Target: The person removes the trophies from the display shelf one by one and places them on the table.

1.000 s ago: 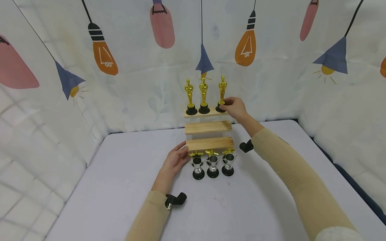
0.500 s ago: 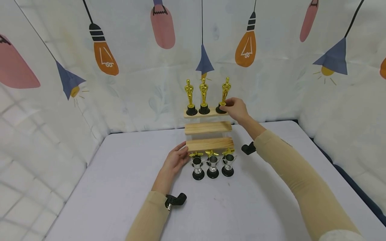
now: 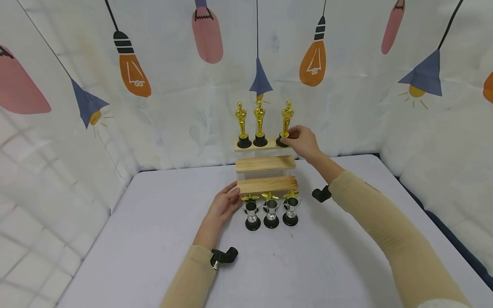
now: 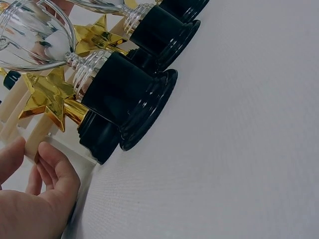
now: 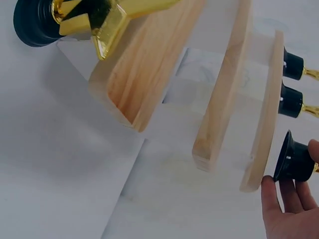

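My right hand (image 3: 304, 143) holds a gold statuette trophy (image 3: 286, 119) by its black base at the right end of the top board (image 3: 265, 147). The statuette leans slightly right; in the right wrist view its base (image 5: 295, 159) is tilted against the board, one edge close to the wood. Two more gold statuettes, left (image 3: 241, 119) and middle (image 3: 259, 119), stand upright on the same board. My left hand (image 3: 223, 205) pinches the left end of the lowest wooden board (image 3: 267, 185) between thumb and finger, seen also in the left wrist view.
A middle board (image 3: 265, 164) lies between the top and lowest ones in the stepped rack. Before the rack stand three silver cup trophies (image 3: 271, 209), with gold star trophies (image 3: 270, 196) close behind them. A printed cloth wall (image 3: 173, 128) hangs behind the white table (image 3: 161, 222).
The held statuette has gone from nearly upright to leaning right, its top shifting right. My right wrist and forearm have swung slightly right and down. The left hand keeps its place.
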Motion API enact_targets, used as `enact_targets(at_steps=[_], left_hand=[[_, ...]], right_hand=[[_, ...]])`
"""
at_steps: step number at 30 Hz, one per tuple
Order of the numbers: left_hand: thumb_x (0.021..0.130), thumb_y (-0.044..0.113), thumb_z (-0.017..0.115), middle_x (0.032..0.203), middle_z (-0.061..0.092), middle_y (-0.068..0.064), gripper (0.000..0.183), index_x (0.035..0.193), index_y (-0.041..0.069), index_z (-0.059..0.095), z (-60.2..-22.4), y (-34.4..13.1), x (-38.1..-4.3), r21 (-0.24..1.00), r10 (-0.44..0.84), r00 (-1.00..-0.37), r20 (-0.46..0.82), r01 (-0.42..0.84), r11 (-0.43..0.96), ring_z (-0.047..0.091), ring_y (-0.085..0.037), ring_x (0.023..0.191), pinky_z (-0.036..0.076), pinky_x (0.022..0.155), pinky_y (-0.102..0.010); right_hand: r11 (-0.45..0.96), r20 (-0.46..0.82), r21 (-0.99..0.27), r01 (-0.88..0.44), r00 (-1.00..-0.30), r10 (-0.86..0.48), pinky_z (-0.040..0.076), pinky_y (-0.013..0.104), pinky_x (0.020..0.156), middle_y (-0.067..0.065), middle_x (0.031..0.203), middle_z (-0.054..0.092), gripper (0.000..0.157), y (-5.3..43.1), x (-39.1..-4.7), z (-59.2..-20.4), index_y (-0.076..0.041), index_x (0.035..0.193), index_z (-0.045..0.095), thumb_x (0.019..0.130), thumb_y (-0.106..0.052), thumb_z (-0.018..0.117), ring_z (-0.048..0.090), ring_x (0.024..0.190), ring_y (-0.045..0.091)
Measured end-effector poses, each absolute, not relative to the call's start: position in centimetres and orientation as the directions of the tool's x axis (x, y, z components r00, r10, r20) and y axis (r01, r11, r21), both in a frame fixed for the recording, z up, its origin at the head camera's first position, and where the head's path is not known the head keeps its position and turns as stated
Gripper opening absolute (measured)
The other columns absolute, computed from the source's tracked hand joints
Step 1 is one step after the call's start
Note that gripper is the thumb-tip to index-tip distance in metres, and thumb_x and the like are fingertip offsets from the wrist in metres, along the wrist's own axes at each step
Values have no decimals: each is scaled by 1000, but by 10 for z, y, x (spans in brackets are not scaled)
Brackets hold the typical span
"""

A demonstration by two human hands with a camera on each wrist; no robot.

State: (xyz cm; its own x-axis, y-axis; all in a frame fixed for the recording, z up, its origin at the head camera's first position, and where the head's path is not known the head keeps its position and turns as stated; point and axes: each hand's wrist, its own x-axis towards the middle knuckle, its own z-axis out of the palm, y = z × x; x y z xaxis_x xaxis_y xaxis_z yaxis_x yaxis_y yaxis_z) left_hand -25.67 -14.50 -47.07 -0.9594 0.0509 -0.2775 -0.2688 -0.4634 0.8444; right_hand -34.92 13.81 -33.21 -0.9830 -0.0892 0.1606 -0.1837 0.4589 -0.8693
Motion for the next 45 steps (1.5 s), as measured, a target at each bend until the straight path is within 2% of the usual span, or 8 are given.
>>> enact_targets(at_steps=[11,25,38,45], left_hand=[[105,2,55,133,53,-16,52,154,1,40,-471,-145,-255,841,44,-960,-277,-265,-471,60,-11,92,50,79,-26],[105,4,56,124,58,-11,52,155,3,40,-472,-145,-256,846,48,-962,-271,-261,-466,60,-12,90,50,77,-26],[105,5,56,138,53,-16,53,155,3,40,-473,-145,-256,854,53,-963,-265,-260,-451,60,-12,98,50,81,-27],[102,6,63,127,58,-13,58,154,-2,39,-472,-147,-251,863,72,-977,-202,-212,-459,59,-12,97,50,81,-27]], right_hand=[[370,181,-904,-215,-975,-125,46,45,101,16,129,60,45,137,-335,-336,0,133,57,96,-21,75,58,119,31],[306,126,-934,-187,-970,-208,46,46,103,17,131,59,48,134,-309,-335,1,134,56,95,-16,77,57,122,32],[294,106,-939,-177,-964,-243,46,47,103,16,127,62,45,137,-290,-337,0,130,58,93,-16,78,59,121,32],[291,96,-940,-177,-957,-272,48,46,101,16,125,64,44,138,-279,-338,0,128,60,92,-16,79,61,118,31]])
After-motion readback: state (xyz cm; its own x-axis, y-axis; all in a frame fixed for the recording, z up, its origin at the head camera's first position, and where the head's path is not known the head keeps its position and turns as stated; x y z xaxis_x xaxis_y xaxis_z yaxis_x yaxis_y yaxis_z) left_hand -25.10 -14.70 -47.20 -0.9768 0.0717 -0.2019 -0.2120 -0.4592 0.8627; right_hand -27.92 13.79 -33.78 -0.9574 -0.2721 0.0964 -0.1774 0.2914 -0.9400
